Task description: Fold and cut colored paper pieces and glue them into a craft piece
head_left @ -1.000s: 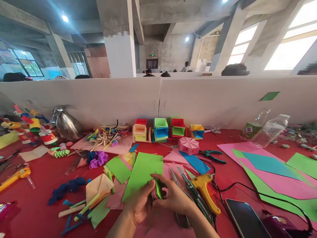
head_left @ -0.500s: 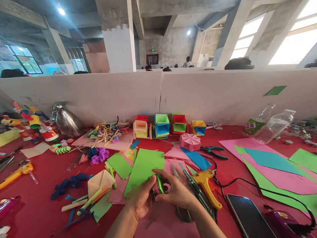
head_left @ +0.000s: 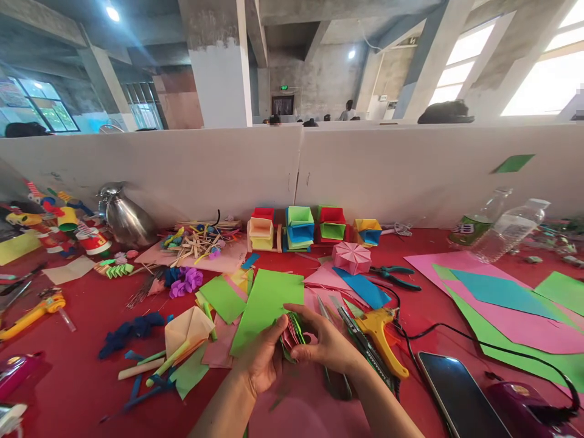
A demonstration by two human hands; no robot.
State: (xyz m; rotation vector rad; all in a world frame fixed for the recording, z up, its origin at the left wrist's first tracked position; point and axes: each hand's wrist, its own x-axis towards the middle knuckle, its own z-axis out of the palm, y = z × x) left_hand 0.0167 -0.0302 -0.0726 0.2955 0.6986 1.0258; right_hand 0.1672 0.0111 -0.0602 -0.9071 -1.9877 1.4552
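Note:
Between my two hands is a small stack of folded paper (head_left: 292, 333), its edges pink and green. My left hand (head_left: 264, 356) grips it from the left, thumb along the near side. From the right, my right hand (head_left: 322, 340) curls around the same stack, with the index finger over its top and the thumb at its lower edge. A green paper sheet (head_left: 274, 298) lies just behind the hands, on the red table. Under my wrists is a pink sheet (head_left: 305, 407). Scissors (head_left: 337, 383) lie partly hidden by my right arm.
Right of my hands lie a box cutter (head_left: 365, 340), a yellow glue gun (head_left: 382, 334) with its black cord, and a phone (head_left: 460, 389). Paper boxes (head_left: 300, 228) stand by the partition. A steel jug (head_left: 125, 216) and plastic bottles (head_left: 511, 228) stand farther out.
The paper stack has tilted between my fingers, so more of its pink and green edges show. Both hands keep their hold. The view has shifted slightly.

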